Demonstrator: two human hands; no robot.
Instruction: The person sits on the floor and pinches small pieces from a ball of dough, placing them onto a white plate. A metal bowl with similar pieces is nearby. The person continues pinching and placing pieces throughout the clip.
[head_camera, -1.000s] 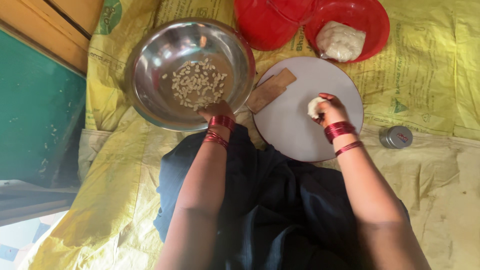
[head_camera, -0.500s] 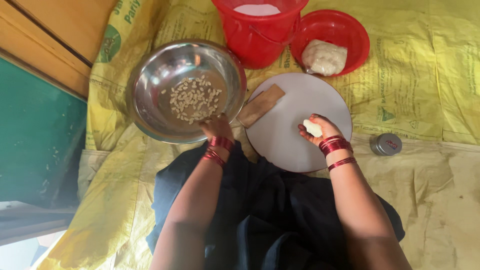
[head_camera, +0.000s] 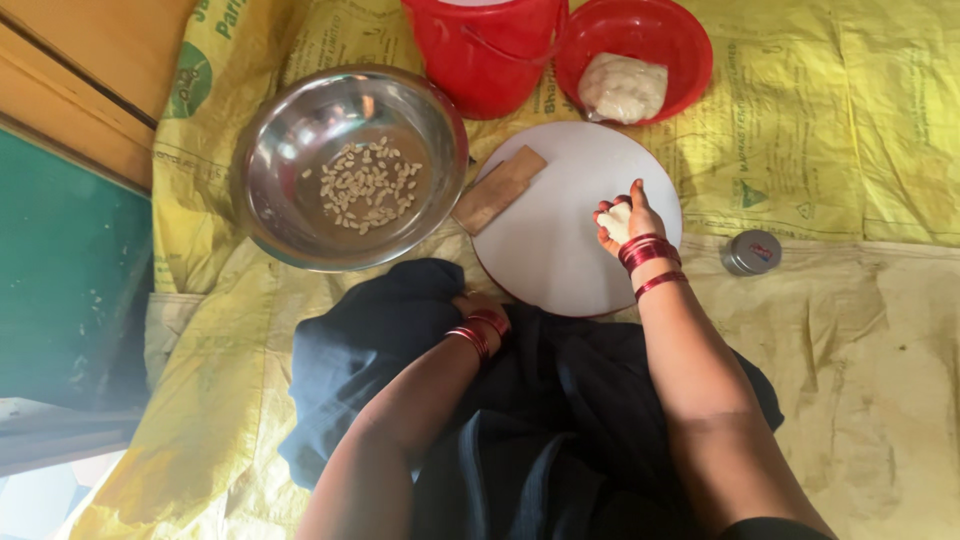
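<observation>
The right hand is over the round white board, fingers curled tight round a small white lump of dough that sits w/ the hand near the board's right edge. The left hand is down by the dark cloth on the lap, just at the board's near edge, & it's mostly hidden so I can't tell how its fingers are. A flat brown wood piece lies on the board's left side, w/ a shiny metal bowl of little pale bits to the left, a red bucket & a red bowl w/ a big dough ball behind, & a small round tin on the yellow sheet at the right.
</observation>
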